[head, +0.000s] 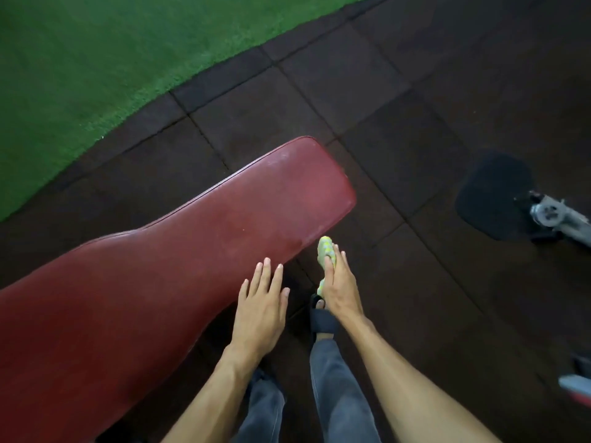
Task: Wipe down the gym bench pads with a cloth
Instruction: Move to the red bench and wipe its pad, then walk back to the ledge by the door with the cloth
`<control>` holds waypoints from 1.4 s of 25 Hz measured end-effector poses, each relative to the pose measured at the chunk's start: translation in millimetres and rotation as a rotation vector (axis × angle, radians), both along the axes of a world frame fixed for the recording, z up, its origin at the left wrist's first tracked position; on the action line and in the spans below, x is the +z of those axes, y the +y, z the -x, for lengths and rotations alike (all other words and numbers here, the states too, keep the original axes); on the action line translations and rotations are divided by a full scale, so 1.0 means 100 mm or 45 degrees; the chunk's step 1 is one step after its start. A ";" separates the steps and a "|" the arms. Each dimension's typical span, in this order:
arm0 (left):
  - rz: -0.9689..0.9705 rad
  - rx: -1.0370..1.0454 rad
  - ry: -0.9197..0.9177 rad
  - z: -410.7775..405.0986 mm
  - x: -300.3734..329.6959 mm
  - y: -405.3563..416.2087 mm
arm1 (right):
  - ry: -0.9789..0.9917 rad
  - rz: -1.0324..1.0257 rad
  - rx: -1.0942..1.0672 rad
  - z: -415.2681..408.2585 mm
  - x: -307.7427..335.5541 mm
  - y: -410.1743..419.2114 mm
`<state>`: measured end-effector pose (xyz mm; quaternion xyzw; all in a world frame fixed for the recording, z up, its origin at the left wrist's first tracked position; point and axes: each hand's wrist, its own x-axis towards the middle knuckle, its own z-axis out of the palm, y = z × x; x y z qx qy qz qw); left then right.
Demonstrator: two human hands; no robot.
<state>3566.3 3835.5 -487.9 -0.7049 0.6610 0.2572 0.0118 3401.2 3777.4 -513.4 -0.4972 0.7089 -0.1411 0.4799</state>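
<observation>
A long dark-red bench pad runs from the lower left up to the middle of the head view, its far end rounded. My left hand lies flat on the pad's near edge with fingers spread and nothing in it. My right hand hovers just off the pad's right side, above the floor, pinching a small yellow-green cloth. The cloth pokes out past my fingertips, close to the pad's edge; I cannot tell whether it touches the pad.
Dark rubber floor tiles surround the bench, with green turf at the upper left. A black padded part on a metal frame stands at the right. My grey trouser legs and a dark sandal are below my hands.
</observation>
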 end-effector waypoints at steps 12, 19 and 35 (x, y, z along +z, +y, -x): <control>-0.472 -0.729 -0.117 2.40 1.50 -0.57 | -0.050 -0.119 -0.531 2.22 1.74 0.59; -0.412 -0.897 -0.114 3.63 1.75 -1.82 | -0.019 -0.090 -0.708 3.33 2.08 -0.52; -0.360 -1.004 -0.035 6.02 2.03 -7.14 | -0.011 -0.033 -0.864 5.55 2.40 -5.48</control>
